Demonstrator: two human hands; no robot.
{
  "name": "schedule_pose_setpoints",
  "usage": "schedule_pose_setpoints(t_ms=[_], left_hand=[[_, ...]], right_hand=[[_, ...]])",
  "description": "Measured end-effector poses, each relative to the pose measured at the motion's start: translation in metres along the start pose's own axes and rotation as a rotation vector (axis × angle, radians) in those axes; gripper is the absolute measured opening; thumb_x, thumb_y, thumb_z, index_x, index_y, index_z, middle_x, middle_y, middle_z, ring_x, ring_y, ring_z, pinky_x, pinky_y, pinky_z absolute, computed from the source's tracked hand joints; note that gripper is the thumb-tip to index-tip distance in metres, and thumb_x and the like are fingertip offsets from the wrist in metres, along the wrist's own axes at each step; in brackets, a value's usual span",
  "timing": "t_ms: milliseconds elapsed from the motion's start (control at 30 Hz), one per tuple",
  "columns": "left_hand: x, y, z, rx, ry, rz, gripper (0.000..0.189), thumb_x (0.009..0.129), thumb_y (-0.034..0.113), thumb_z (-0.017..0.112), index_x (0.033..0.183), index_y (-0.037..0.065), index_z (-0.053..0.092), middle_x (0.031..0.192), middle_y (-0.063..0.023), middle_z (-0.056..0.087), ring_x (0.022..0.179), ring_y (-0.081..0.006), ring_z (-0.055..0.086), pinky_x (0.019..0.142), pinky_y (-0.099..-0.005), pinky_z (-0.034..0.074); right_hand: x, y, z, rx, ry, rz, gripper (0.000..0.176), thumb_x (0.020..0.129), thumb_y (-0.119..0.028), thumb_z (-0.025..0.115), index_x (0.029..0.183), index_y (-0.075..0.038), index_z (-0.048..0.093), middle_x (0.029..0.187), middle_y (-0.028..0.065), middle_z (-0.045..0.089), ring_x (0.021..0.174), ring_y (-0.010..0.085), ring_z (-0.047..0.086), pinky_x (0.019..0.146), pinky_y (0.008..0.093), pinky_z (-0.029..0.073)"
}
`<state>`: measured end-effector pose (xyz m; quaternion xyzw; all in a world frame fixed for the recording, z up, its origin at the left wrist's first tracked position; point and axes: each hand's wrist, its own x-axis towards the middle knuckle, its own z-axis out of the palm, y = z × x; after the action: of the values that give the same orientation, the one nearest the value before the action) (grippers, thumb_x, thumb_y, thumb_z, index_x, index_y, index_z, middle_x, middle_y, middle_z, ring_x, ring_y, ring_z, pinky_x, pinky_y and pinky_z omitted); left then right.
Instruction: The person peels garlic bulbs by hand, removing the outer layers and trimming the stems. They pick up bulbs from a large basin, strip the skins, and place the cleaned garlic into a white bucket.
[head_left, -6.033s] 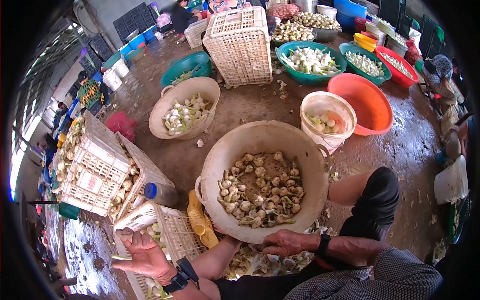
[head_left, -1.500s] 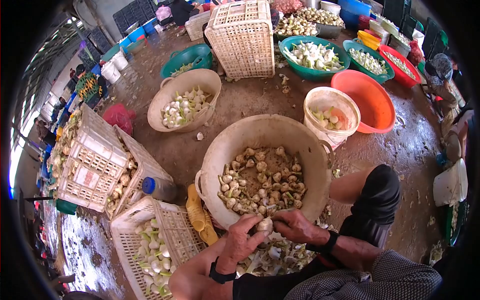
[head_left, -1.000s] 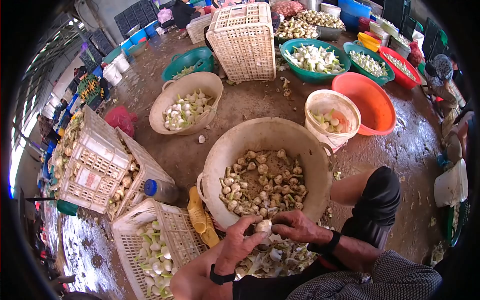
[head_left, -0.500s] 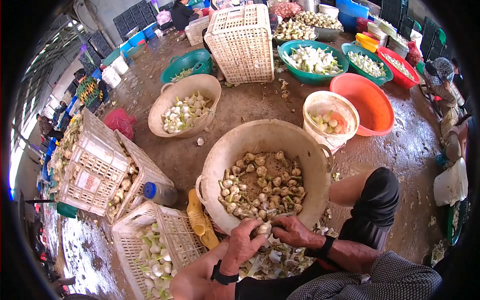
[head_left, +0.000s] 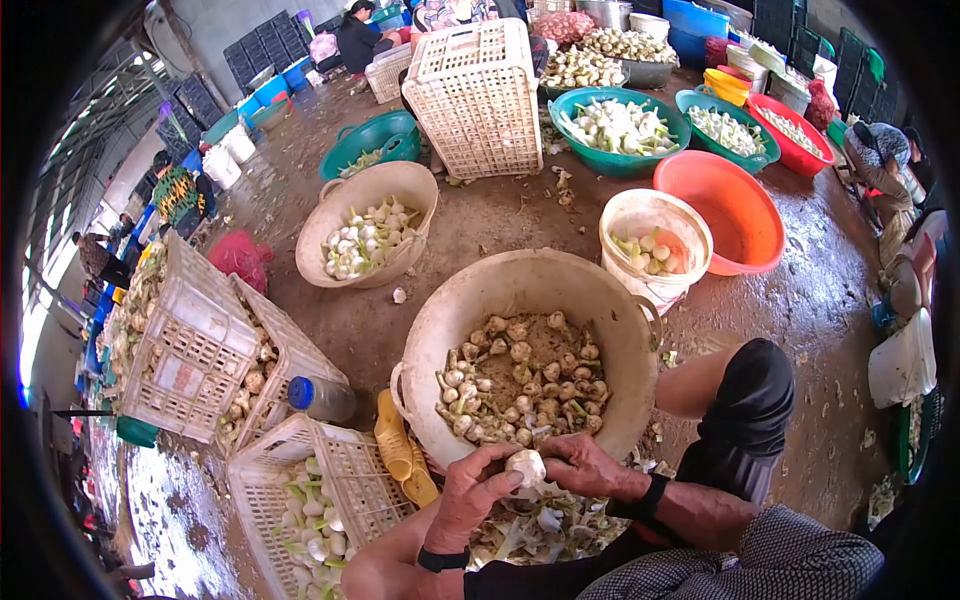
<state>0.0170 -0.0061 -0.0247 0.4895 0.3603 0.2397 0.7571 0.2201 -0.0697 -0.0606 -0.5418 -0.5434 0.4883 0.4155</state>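
White garlic bulb [head_left: 525,468], head view: pinched btwn thumb & fingers of L hand [head_left: 472,495], opened only to bulb width. R hand [head_left: 590,468] curled, tips at bulb's other side; can't tell if gripping. Bulb's just off near rim of beige tub [head_left: 450,320] w/ dirtier garlic [head_left: 520,352], above peelings [head_left: 545,525]. Yellow clogs [head_left: 395,440] L of tub, btwn it & plastic crate [head_left: 372,480].

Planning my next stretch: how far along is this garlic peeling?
Partway, I'd judge. Looking done: clean white bulbs in the lower-left crate; loose peelings lie below the hands. In hand: one mostly white bulb, between the left hand and right hand. Remaining: many brownish, unpeeled bulbs in the big tub.
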Motion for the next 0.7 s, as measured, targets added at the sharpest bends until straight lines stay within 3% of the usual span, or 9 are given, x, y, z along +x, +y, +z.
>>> schedule_pose_setpoints(t_ms=[33,133,267,500,567,700], left_hand=[[-0.001,0.000,0.000,-0.102,-0.013,0.017,0.039,0.084,0.007,0.068,0.120,-0.007,0.058,0.107,-0.0127,0.066,0.096,-0.0176,0.064,0.086,-0.0295,0.051],[-0.005,0.004,0.000,-0.270,-0.023,0.045,0.039,0.085,0.007,0.068,0.120,-0.007,0.058,0.108,-0.0121,0.066,0.098,-0.0174,0.063,0.088,-0.0305,0.050],[-0.005,0.003,-0.003,-0.346,-0.019,0.054,0.038,0.085,0.006,0.066,0.119,-0.008,0.058,0.109,-0.0138,0.066,0.101,-0.0195,0.063,0.091,-0.0324,0.050],[-0.006,0.002,-0.004,-0.439,-0.025,0.050,0.041,0.085,0.009,0.066,0.120,-0.009,0.056,0.113,-0.0167,0.065,0.104,-0.0234,0.064,0.094,-0.0364,0.050],[-0.004,-0.002,-0.006,-0.354,0.005,0.110,0.045,0.082,0.015,0.068,0.118,-0.008,0.056,0.111,-0.0205,0.064,0.098,-0.0296,0.065,0.084,-0.0435,0.055],[-0.008,0.005,-0.009,-0.482,-0.016,0.158,0.045,0.082,0.018,0.068,0.118,-0.008,0.056,0.111,-0.0225,0.063,0.096,-0.0307,0.065,0.076,-0.0425,0.056]], right_hand=[[0.000,0.009,0.003,-0.040,-0.023,-0.108,0.020,0.084,-0.017,0.057,0.090,0.002,0.062,0.071,0.0157,0.061,0.065,0.0226,0.060,0.063,0.0379,0.048],[-0.008,0.034,0.016,-0.042,-0.118,0.005,0.024,0.084,-0.021,0.058,0.092,0.001,0.061,0.070,0.0169,0.059,0.065,0.0245,0.059,0.063,0.0390,0.047],[-0.009,0.048,0.022,-0.121,-0.220,-0.072,0.026,0.084,-0.024,0.058,0.093,0.000,0.057,0.068,0.0196,0.055,0.062,0.0306,0.056,0.060,0.0419,0.044],[-0.008,0.038,0.014,-0.155,-0.151,0.012,0.027,0.082,-0.026,0.057,0.088,0.000,0.058,0.070,0.0216,0.056,0.063,0.0370,0.057,0.060,0.0462,0.045],[-0.007,0.042,0.012,-0.234,-0.125,0.031,0.026,0.082,-0.026,0.056,0.085,0.000,0.059,0.071,0.0223,0.058,0.066,0.0392,0.058,0.062,0.0475,0.045],[-0.008,0.055,0.012,-0.356,-0.074,0.037,0.027,0.082,-0.026,0.056,0.081,0.001,0.059,0.072,0.0240,0.058,0.068,0.0412,0.058,0.062,0.0471,0.046]])
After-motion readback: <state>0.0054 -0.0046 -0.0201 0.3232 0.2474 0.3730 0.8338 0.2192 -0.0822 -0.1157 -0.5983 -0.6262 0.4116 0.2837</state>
